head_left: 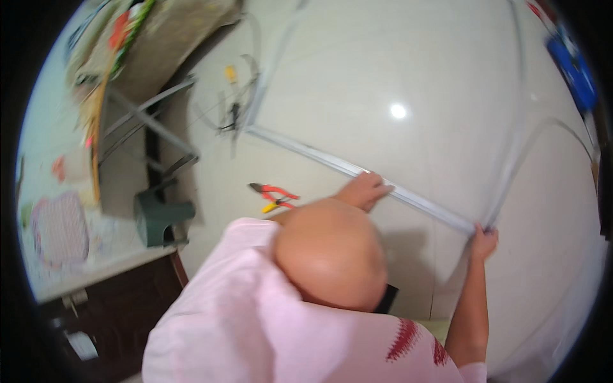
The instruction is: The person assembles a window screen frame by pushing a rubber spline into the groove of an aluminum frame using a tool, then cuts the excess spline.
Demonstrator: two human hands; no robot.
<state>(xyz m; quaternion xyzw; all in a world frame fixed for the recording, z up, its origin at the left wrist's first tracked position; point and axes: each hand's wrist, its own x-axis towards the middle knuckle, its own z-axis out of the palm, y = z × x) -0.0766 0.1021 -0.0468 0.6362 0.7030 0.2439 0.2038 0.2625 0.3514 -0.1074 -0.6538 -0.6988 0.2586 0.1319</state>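
Observation:
A light grey metal frame (313, 154) lies on the pale floor, its near bar slanting down from left to right. My left hand (365, 190) is closed over the middle of that bar, fingers wrapped across it. At the near right corner my right hand (484, 243) grips the frame where two bars meet; its fingertips are partly hidden. Left of my left hand lie pliers (276, 191) with red handles and a yellow part beside them. My bent knee (329, 255) rises between my arms and covers part of my left forearm.
A green plastic stool (156, 220) and a table with crossed metal legs (143, 118) stand on the left. A yellow-handled tool (230, 74) lies among dark wires near the frame's left corner. A blue object (570, 73) sits at far right, near a thin curved cable (555, 121).

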